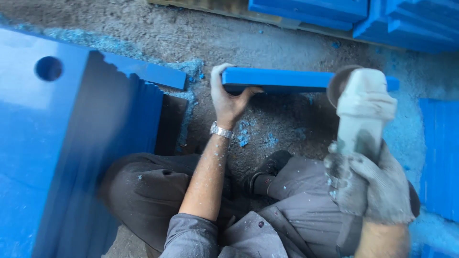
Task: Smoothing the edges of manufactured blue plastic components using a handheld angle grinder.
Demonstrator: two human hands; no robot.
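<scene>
We were crouched on a dusty concrete floor, looking down over our own knees. At nine o'clock stood a stack of large blue plastic slabs, the top one with a round hole near its far corner.

Just left of centre, our bare left hand, with a metal wristwatch on the wrist, was curled around the near-left end of a narrow blue plastic bar, fingers over its top and thumb tucked beneath. The bar lay flat at twelve o'clock, running left to right, its far end passing behind the tool.

At three o'clock our gloved right hand was wrapped firmly around the body of a grey angle grinder, whose disc met the bar's near edge well to the right of the left hand.

We judged the work partly done: blue shavings and dust already lay scattered under the bar and along the slabs, yet the disc was on the edge, so trimming was unfinished. More blue pieces were stacked at one o'clock; we could not tell whether those were finished.
</scene>
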